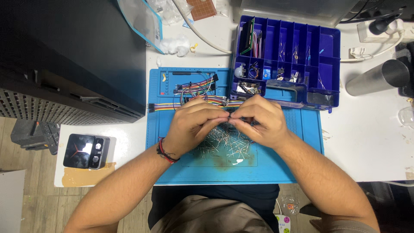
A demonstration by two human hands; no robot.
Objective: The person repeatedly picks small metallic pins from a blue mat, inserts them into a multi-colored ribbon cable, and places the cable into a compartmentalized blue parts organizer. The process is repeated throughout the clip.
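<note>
Centrally on the white counter (pixel 371 138), a blue rubber work mat (pixel 302 166) carries a heap of loose silver wire leads (pixel 224 144). Left hand (pixel 194 125) and right hand (pixel 261 121) meet at twelve o'clock above it, each grip pinched on one small dark component (pixel 230 117), its long axis nine-to-three, equally near both hands.

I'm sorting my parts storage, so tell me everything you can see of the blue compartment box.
The blue compartment box is dark blue plastic, lid off or open, divided into many narrow bins. It lies flat on the white table, its near edge overlapping the blue work mat. Bins hold small electronic components and wire bundles; several look empty. Neither hand touches it.
</note>
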